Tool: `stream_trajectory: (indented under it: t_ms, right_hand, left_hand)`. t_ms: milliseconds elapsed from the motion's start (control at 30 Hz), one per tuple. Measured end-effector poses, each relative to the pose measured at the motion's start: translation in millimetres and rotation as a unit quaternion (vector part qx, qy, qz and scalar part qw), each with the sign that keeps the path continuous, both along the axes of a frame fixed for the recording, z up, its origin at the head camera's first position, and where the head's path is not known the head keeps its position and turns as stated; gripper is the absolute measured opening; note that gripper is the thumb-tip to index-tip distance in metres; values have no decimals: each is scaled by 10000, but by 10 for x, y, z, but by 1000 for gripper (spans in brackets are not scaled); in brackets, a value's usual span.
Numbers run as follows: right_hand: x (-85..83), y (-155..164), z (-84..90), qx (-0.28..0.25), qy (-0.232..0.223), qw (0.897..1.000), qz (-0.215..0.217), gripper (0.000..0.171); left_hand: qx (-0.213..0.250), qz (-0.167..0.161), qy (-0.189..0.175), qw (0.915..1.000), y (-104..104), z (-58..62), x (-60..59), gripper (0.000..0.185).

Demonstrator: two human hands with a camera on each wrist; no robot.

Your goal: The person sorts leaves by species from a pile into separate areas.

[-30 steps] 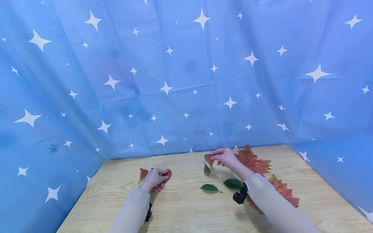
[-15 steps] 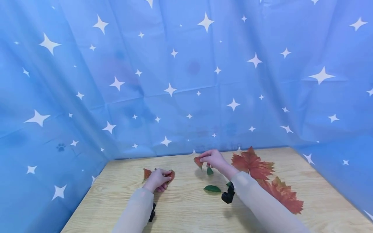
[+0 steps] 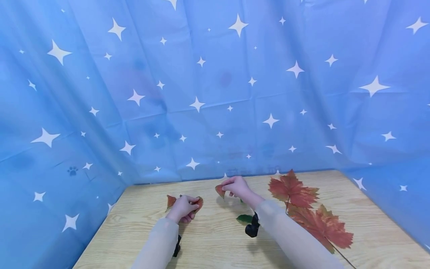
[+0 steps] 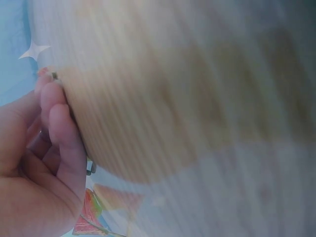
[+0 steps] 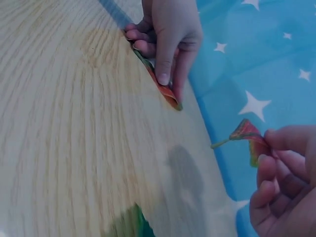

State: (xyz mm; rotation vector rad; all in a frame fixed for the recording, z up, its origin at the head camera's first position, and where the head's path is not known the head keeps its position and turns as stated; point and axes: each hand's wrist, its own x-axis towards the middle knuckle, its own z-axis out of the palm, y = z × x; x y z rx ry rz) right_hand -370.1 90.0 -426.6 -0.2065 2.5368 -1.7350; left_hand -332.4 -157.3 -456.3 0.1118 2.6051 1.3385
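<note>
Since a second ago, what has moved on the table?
The right hand, pinching a small red leaf, moved left toward the left hand, uncovering the large red maple leaves. The left hand kept gripping its reddish leaf on the wooden table.

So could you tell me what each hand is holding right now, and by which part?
The right hand pinches a small red leaf by its blade end, stem free. The left hand grips another red leaf across its middle.

Maple leaves (image 3: pixel 309 209), starry blue curtain (image 3: pixel 215 93)
</note>
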Motion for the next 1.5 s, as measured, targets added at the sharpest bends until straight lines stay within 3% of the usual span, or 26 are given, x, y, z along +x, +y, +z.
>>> stream_trajectory:
  t_ms: [333, 567, 800, 1500]
  right_hand:
    - [39, -246, -138, 260, 141, 9993, 217, 16]
    - [28, -311, -265, 103, 133, 9992, 369, 15]
    - [2, -346, -351, 116, 118, 9992, 377, 17]
    - [-32, -505, -416, 1221, 602, 9892, 548, 10]
  left_hand:
    - [-47, -2, 29, 10000, 24, -12, 7, 43]
    - [163, 39, -50, 9998, 44, -46, -18, 42]
    - [144, 18, -67, 9999, 75, -3, 15, 43]
    - [169, 0, -13, 9999, 16, 42, 14, 43]
